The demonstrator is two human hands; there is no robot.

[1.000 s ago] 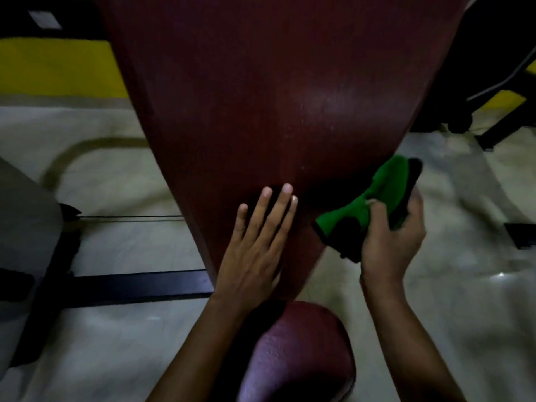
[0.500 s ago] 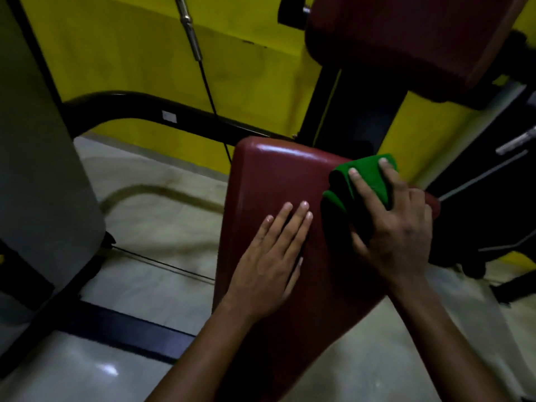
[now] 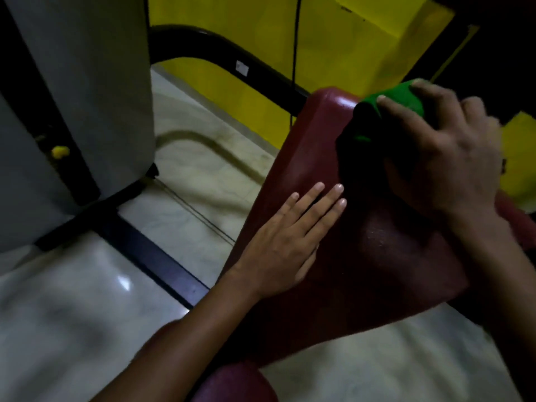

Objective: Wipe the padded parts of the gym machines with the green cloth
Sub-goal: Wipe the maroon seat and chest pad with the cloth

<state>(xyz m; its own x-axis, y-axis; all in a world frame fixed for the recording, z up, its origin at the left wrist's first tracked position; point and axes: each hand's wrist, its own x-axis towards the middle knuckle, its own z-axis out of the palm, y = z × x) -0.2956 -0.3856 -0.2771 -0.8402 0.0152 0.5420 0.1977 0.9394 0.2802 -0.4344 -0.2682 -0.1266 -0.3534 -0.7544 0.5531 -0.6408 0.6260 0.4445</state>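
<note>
A dark red padded rest [image 3: 313, 158] of a gym machine fills the middle right of the head view, slanting up to the right. My right hand [image 3: 446, 158] presses the folded green cloth [image 3: 400, 100] against the pad's upper right end, fingers spread over it. Flat on the pad's lower left part lies my left hand [image 3: 290, 242], fingers together and holding nothing. A second rounded red pad [image 3: 235, 384] shows at the bottom edge.
A grey shroud [image 3: 75, 111] of another machine stands at the left on a black floor bar [image 3: 150, 256]. A curved black tube [image 3: 232, 65] and a thin cable [image 3: 295, 53] run before the yellow wall [image 3: 333, 39]. Pale glossy floor [image 3: 72, 314] lies around.
My right hand has carried the green cloth from the pad's lower right edge up to its upper end. The view has tilted up and leftward. My left hand stays flat on the pad.
</note>
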